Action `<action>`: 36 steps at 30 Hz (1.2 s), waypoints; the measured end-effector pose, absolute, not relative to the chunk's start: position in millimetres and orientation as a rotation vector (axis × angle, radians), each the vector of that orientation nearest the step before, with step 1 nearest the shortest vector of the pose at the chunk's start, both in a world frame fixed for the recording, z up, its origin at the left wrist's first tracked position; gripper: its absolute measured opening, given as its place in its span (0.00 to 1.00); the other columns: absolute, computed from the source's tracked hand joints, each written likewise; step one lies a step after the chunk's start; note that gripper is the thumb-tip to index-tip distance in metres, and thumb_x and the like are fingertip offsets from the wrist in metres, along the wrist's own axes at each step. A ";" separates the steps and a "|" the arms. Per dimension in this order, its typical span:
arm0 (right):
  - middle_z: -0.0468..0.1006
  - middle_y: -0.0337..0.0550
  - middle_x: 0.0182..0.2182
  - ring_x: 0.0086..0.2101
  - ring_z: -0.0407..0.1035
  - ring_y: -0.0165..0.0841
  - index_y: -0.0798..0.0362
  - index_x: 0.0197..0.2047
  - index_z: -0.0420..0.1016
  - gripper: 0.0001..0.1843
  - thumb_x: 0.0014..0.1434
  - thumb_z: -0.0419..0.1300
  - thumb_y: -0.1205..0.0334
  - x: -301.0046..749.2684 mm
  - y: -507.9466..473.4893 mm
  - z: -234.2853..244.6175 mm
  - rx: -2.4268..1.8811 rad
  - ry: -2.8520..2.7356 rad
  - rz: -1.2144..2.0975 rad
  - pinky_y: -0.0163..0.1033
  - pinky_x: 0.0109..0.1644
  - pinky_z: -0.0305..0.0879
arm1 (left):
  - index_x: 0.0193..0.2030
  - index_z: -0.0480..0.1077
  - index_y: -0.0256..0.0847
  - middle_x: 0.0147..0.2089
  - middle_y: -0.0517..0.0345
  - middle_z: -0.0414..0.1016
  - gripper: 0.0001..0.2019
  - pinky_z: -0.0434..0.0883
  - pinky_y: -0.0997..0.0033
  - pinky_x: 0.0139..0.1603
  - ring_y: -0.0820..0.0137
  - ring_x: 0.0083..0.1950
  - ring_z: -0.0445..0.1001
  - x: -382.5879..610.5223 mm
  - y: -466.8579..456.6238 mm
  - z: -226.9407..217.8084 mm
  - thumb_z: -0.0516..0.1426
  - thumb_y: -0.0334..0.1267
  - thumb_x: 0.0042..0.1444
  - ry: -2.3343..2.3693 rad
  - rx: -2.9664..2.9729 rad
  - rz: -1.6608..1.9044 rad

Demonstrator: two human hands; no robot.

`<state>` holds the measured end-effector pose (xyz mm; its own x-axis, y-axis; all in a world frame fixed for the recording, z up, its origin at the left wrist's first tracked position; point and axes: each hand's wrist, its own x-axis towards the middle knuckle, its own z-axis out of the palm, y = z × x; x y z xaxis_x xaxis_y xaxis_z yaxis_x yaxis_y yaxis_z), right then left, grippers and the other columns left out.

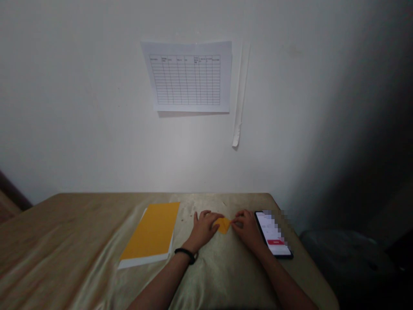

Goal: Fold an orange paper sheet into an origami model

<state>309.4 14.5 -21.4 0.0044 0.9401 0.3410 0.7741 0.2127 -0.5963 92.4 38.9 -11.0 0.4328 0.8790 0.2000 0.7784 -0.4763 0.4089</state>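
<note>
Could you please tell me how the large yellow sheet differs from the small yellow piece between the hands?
The yellow sheet is much larger than the yellow piece. The yellow sheet lies untouched over white paper, while the left hand and right hand touch the yellow piece. Both are yellow.

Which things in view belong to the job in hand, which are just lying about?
In the job:
Small orange paper, left hand and right hand at its edges

Apparently just lying about:
Large orange sheet, untouched; matching colour, so possibly related
Phone, screen lit
Printed grid sheet, hung above
</note>
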 end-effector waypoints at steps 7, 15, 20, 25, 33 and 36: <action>0.75 0.47 0.43 0.48 0.66 0.41 0.51 0.35 0.82 0.07 0.59 0.61 0.63 310.8 18.1 -24.3 -1.621 -1.784 0.285 0.43 0.56 0.60 | 0.55 0.72 0.67 0.67 0.68 0.66 0.16 0.41 0.26 0.67 0.54 0.67 0.57 93.0 39.7 -13.7 0.57 0.40 0.64 1.451 2.522 0.501; 0.74 0.48 0.44 0.48 0.65 0.41 0.49 0.37 0.82 0.07 0.60 0.61 0.62 305.0 25.8 -28.9 -1.659 -1.827 0.263 0.43 0.55 0.60 | 0.57 0.71 0.68 0.69 0.70 0.65 0.16 0.36 0.21 0.65 0.52 0.71 0.53 92.1 46.4 -19.8 0.55 0.41 0.66 1.409 2.487 0.432; 0.73 0.48 0.43 0.48 0.65 0.42 0.48 0.38 0.83 0.07 0.60 0.62 0.61 304.6 27.2 -27.6 -1.693 -1.822 0.241 0.43 0.54 0.60 | 0.57 0.71 0.69 0.70 0.72 0.62 0.16 0.38 0.22 0.66 0.51 0.72 0.52 91.6 45.8 -18.7 0.55 0.42 0.65 1.426 2.495 0.429; 0.72 0.47 0.42 0.47 0.65 0.41 0.47 0.37 0.83 0.06 0.59 0.63 0.62 305.1 26.6 -26.1 -1.665 -1.821 0.260 0.42 0.54 0.60 | 0.56 0.71 0.70 0.71 0.74 0.60 0.16 0.41 0.23 0.66 0.50 0.72 0.53 92.2 43.9 -15.7 0.55 0.43 0.65 1.475 2.509 0.409; 0.71 0.47 0.44 0.49 0.64 0.40 0.49 0.36 0.81 0.06 0.59 0.62 0.65 302.6 21.7 -25.8 -1.618 -1.829 0.241 0.43 0.54 0.60 | 0.57 0.70 0.71 0.72 0.73 0.58 0.17 0.42 0.24 0.66 0.49 0.73 0.52 93.1 42.0 -12.3 0.54 0.43 0.65 1.495 2.511 0.372; 0.72 0.47 0.44 0.49 0.64 0.41 0.49 0.35 0.80 0.06 0.59 0.61 0.64 302.0 22.6 -26.4 -1.631 -1.842 0.238 0.43 0.54 0.60 | 0.58 0.70 0.71 0.73 0.71 0.57 0.17 0.42 0.24 0.67 0.49 0.73 0.52 94.0 41.0 -10.4 0.54 0.44 0.65 1.505 2.520 0.360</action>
<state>302.0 22.6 -26.4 -0.0070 0.9371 0.3491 0.8173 0.2065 -0.5379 94.0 41.0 -10.4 0.4568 0.8824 0.1128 0.8378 -0.4694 0.2788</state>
